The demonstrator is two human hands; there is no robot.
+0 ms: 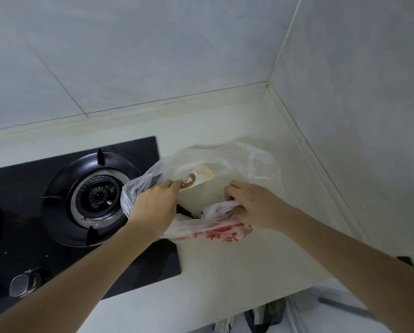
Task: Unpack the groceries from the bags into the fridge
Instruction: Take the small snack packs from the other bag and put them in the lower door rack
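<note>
A thin, see-through plastic bag [201,164] with red print on its near side sits on the pale counter [237,255], right beside the black gas hob [56,212] and partly lapping over its right edge. Its mouth is pulled wide. Inside, a flat cream-and-brown packet [197,179] shows through the opening, and something dark and slim lies lower down in the bag, too hidden to make out.

The left hand [155,200] reaches into the left side of the opening, fingers curled around the bag's rim with the tips touching the packet; whether it grips the packet as well, I cannot tell. The right hand [251,203] is bunched on the near right part of the bag, fingers curled around a gathered fold of the plastic above the red lettering.

On the hob, one round burner [97,195] with its black pan support sits just left of the bag, and a metal knob [22,284] shows at the front edge. Grey wall tiles [153,56] rise behind the counter and meet in the corner to the right.
</note>
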